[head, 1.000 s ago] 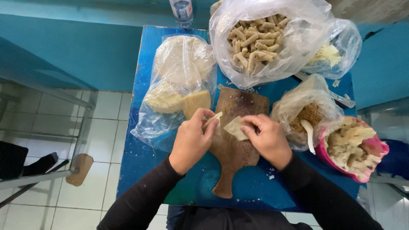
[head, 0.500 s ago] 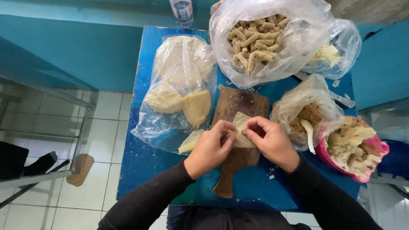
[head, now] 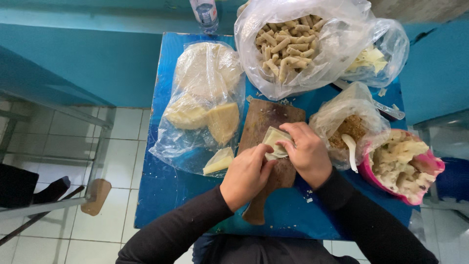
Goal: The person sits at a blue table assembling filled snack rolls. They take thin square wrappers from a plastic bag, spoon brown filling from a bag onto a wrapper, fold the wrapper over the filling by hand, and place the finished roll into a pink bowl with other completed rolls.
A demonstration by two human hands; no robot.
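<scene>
**Pale dough sheet being folded on the board**

Pale, thin and pliable, the dough sheet is lying on the dark wooden board near the middle of the blue table. Both hands are pinching it: the left hand is pressing the near edge, and the right hand is curling its fingers over the top. Folding well probably means light, even pressure, so the soft sheet is not tearing. Crinkled clear bags are holding flat round wrappers and ridged finished rolls; a pink bowl is sitting at the right edge.
</scene>
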